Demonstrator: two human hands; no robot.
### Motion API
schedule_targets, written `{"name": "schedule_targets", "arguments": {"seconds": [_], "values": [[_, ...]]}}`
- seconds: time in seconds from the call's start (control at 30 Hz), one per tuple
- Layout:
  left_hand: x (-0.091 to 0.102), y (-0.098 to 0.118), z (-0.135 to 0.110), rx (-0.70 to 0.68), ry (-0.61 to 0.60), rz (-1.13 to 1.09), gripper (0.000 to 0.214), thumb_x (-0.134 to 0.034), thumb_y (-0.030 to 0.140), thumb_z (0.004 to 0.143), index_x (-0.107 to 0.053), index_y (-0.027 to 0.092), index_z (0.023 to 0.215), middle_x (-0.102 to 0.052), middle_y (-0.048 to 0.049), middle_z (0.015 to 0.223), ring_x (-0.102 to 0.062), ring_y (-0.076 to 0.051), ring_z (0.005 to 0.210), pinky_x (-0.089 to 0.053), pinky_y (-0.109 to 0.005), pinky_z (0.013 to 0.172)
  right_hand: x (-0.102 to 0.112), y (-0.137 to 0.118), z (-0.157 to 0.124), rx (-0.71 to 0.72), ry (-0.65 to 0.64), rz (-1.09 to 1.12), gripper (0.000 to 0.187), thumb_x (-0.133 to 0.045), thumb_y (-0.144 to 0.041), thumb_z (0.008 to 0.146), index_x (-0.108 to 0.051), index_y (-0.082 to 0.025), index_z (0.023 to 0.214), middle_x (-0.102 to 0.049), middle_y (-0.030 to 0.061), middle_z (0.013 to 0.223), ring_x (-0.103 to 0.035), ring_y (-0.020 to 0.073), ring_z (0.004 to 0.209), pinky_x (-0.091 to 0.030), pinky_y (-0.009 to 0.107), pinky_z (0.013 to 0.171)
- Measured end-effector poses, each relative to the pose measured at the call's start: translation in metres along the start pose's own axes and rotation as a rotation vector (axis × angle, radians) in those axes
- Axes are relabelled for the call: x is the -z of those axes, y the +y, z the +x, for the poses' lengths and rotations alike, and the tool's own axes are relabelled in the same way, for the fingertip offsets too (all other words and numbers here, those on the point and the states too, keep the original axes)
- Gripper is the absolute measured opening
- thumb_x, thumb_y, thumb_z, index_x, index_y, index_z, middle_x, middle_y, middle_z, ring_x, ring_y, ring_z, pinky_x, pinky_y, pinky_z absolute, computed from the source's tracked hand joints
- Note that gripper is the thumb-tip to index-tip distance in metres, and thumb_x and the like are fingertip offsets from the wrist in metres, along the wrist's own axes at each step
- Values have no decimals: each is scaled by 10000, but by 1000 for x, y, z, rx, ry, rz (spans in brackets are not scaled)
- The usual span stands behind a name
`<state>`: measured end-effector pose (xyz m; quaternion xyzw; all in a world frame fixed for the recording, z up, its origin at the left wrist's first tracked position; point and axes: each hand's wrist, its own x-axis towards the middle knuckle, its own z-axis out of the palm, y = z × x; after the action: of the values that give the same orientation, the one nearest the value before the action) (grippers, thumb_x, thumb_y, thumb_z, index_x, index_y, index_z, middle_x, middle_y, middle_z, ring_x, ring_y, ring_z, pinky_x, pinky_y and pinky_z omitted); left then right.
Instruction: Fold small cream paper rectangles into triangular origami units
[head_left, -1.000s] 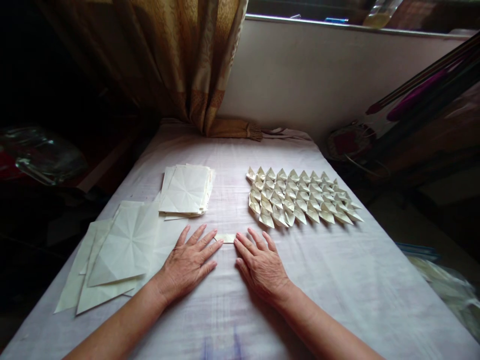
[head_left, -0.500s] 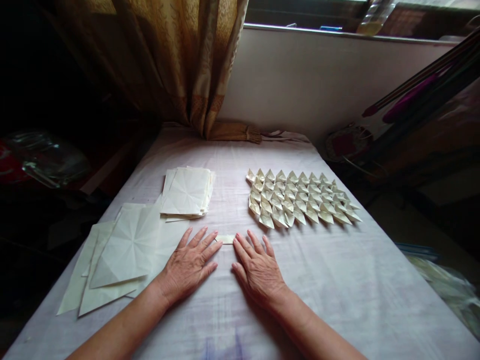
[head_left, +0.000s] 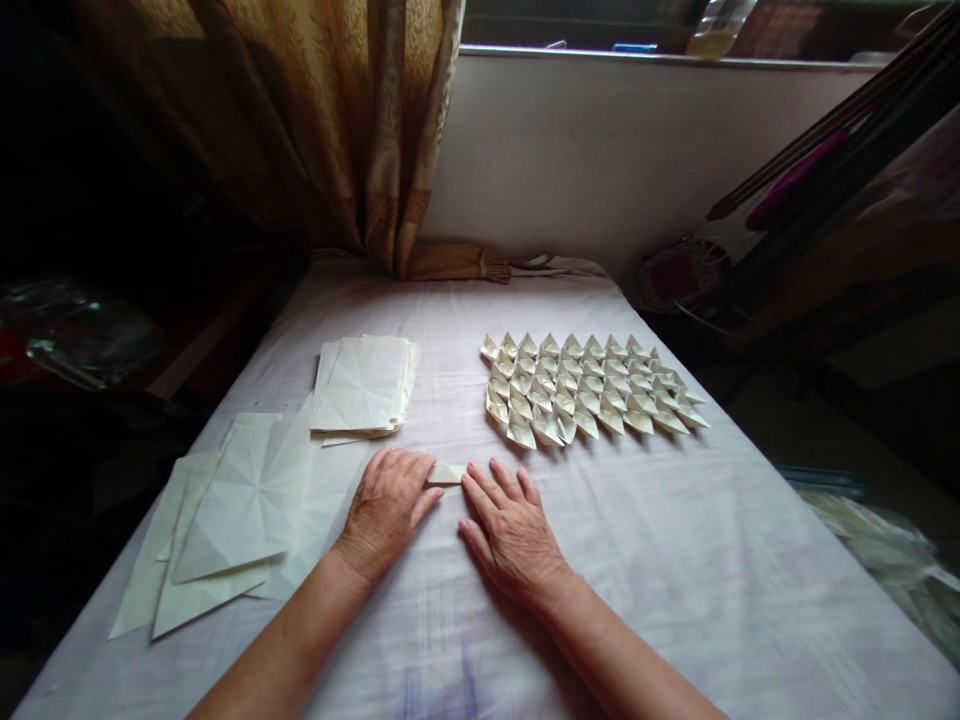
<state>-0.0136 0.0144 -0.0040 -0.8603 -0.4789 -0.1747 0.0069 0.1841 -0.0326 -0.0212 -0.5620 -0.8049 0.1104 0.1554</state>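
A small folded paper strip (head_left: 448,474) lies on the cloth between my two hands. My left hand (head_left: 388,505) has its fingers curled together at the strip's left end, with the thumb just below, closed on it. Flat on the cloth, my right hand (head_left: 512,525) has its fingers stretched out, the index fingertip touching the strip's right end. Rows of small pointed folded-paper pieces (head_left: 592,390) stand beyond my right hand. A stack of creased paper squares (head_left: 361,383) sits beyond my left hand. Larger creased sheets (head_left: 240,505) overlap to its left.
A pale cloth (head_left: 675,590) covers the table. A gold curtain (head_left: 360,130) hangs at the back left, its end resting on the far edge. Behind stands a white wall (head_left: 540,160) with a bottle (head_left: 712,32) on the ledge. Plastic-wrapped stuff (head_left: 885,560) lies off the right edge.
My left hand's spread fingers have drawn together and curled around the strip's left end. My right hand stays flat at the other end. The whole view has shifted slightly.
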Motion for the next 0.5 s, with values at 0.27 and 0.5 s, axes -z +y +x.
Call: {"name": "schedule_targets", "arguments": {"seconds": [0.27, 0.5], "values": [[-13, -2, -2, -17, 153, -153, 142, -603, 199, 884, -584, 186, 1024, -678, -53, 940, -602, -226, 902, -465, -391, 882, -6, 10, -1, 61, 249, 128, 452, -507, -216, 906, -514, -184, 1357, -538, 133, 1395, -479, 269, 1293, -346, 499, 1079], [-17, -5, -7, -86, 152, -248, 146, -539, 135, 911, -569, 201, 1037, -684, -51, 1008, -612, -207, 959, -464, -406, 952, -6, 17, 16, 26, 400, 385, 248, -498, -196, 926, -643, -199, 1126, -698, 96, 1108, -637, 210, 1034, -506, 371, 902]]}}
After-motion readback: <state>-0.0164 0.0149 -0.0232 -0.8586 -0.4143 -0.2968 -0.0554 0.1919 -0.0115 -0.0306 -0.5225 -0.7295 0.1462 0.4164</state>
